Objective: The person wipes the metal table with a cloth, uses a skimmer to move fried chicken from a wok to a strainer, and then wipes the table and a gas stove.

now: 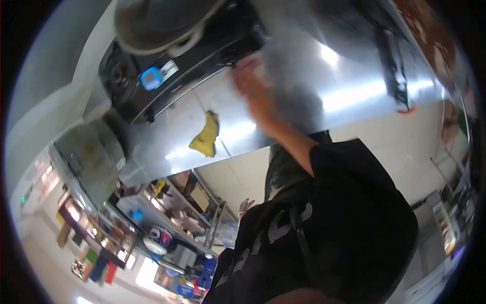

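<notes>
My right hand (249, 78) is stretched out over the steel counter (296, 76), at the front edge of a black stove (212, 48). Motion smears its fingers, so I cannot make out their pose or anything in them. Beyond it, a large wok-like pan (167, 25) with a looped handle sits on the stove. A small blue device with a screen (151, 78) is on the stove's front. Left of my right forearm, a crumpled yellow cloth (206, 136) lies on the counter. My left hand (246, 205) hangs beside my body, partly hidden by my shirt, its fingers apart.
A big round metal vessel (91, 157) stands at the counter's left end. Dark long utensils (397, 76) lie at the right, near a brown surface (430, 35). Shelves with mixed goods (177, 202) are behind on the left. Pale floor tiles (240, 169) show below the counter edge.
</notes>
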Demonstrator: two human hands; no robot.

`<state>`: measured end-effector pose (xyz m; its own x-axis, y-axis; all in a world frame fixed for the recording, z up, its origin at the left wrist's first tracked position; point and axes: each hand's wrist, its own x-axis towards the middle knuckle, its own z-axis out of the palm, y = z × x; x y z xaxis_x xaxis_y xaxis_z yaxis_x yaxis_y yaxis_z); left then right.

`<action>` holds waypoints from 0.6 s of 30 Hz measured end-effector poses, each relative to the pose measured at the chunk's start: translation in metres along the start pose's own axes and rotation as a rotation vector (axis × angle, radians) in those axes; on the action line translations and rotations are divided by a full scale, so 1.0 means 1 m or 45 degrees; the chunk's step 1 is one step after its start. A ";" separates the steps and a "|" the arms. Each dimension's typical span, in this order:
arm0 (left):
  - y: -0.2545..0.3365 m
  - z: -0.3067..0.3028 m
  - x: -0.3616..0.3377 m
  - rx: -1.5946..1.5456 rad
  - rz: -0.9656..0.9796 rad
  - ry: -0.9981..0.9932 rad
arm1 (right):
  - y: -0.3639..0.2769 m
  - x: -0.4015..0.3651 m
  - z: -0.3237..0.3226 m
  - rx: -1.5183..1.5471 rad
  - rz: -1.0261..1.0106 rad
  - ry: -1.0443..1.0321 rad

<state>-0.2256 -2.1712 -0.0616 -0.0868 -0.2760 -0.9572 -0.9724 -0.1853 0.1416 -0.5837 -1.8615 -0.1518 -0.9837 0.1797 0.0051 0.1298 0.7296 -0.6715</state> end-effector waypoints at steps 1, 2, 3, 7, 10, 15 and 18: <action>0.005 -0.001 0.007 0.034 0.013 -0.028 | -0.042 -0.019 -0.037 -0.035 0.077 -0.447; 0.010 -0.002 0.015 0.063 0.027 -0.052 | -0.028 -0.055 -0.015 0.315 -0.293 -0.324; 0.017 -0.005 0.023 0.094 0.048 -0.069 | -0.024 -0.084 -0.036 -0.017 -0.567 -0.273; 0.043 -0.015 0.044 0.194 0.134 -0.115 | 0.091 -0.149 -0.135 -0.305 -0.195 -0.106; 0.066 -0.013 0.058 0.256 0.217 -0.157 | 0.197 -0.162 -0.206 -0.390 0.426 0.459; 0.102 -0.003 0.072 0.341 0.349 -0.201 | 0.221 -0.119 -0.217 -0.524 0.579 0.911; 0.112 0.005 0.075 0.374 0.395 -0.221 | 0.187 -0.132 -0.181 -0.361 0.180 0.417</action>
<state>-0.3423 -2.2079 -0.1183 -0.3943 -0.1098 -0.9124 -0.9126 0.1635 0.3747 -0.4074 -1.6297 -0.1442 -0.8686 0.4565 0.1927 0.3339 0.8266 -0.4530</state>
